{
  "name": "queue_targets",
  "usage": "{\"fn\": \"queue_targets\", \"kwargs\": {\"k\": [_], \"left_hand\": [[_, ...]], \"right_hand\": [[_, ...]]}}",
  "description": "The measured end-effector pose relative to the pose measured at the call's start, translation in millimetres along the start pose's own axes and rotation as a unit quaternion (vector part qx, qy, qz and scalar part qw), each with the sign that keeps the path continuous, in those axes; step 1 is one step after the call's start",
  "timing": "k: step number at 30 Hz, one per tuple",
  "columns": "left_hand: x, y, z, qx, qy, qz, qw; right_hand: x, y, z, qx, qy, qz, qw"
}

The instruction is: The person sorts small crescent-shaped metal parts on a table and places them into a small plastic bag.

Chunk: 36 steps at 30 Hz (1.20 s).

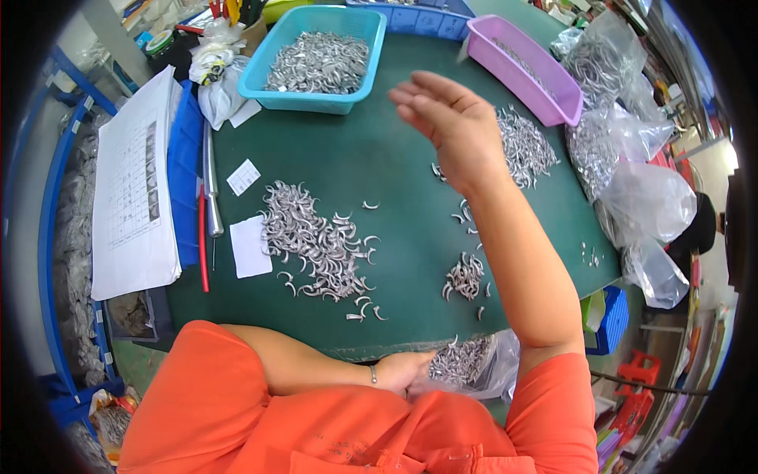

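My left hand (401,373) is at the table's near edge, closed on the rim of a clear plastic bag (505,367). Small curved silver metal pieces (459,360) fill the bag's mouth. My right hand (454,126) is raised over the far middle of the table, fingers stretched out, with nothing visible in it. Beyond its wrist lies a pile of metal pieces (525,146). A large heap of curved pieces (316,245) spreads left of centre, and a small cluster (464,276) sits right of centre, nearer the bag.
A turquoise basket (245,83) with metal pieces stands at the far left, a lilac tray (564,95) at the far right. Filled plastic bags (643,197) line the right edge. Papers (134,205) lean on a blue bin (185,174) at left. The table (410,221) is green.
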<state>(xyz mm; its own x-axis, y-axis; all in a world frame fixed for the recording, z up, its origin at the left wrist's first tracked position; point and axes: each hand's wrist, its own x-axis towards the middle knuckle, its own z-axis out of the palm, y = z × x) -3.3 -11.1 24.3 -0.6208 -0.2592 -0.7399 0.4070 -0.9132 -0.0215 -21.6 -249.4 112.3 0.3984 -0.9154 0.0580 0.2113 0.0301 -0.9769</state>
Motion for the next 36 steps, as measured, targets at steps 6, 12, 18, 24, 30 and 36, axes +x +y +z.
{"fn": "queue_targets", "kwargs": {"k": [6,12,18,24,30,36], "left_hand": [[33,-15,-44,0.029,-0.027,-0.009,0.999],[21,4,-34,0.000,-0.036,-0.016,0.999],[14,4,-26,0.005,-0.008,0.001,1.000],[14,-2,-28,0.012,-0.019,0.016,1.000],[11,2,-30,0.048,-0.040,0.041,0.997],[6,7,-23,0.054,-0.018,0.020,0.998]], "right_hand": [[-77,13,-63,-0.439,-0.259,-0.196,0.838],[-188,34,-146,-0.413,-0.084,-0.168,0.891],[-241,47,-145,-0.457,0.028,-0.100,0.883],[-264,37,-142,-0.513,0.177,-0.118,0.832],[-256,44,-115,-0.542,-0.002,-0.154,0.826],[-258,45,-111,-0.454,0.149,-0.136,0.868]]}}
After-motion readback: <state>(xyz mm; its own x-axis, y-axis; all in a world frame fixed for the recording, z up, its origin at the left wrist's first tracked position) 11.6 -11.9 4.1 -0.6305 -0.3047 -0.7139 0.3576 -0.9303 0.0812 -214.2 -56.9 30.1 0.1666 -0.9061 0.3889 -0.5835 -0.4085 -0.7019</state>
